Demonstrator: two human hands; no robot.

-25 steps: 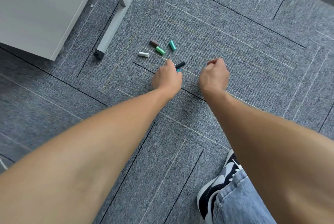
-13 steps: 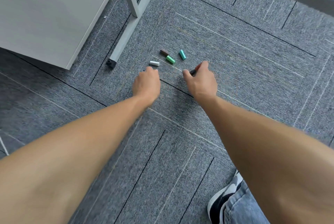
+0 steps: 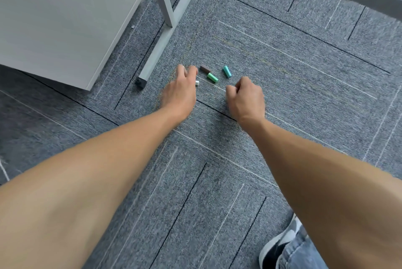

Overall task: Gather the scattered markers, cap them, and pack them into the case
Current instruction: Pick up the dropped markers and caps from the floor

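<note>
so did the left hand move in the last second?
Yes. The left hand went from near the right hand leftward, toward the table leg's foot, and now covers most of the white cap.

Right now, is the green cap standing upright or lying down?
Lying down. The green cap rests lengthwise on the carpet, untouched by either hand.
</note>
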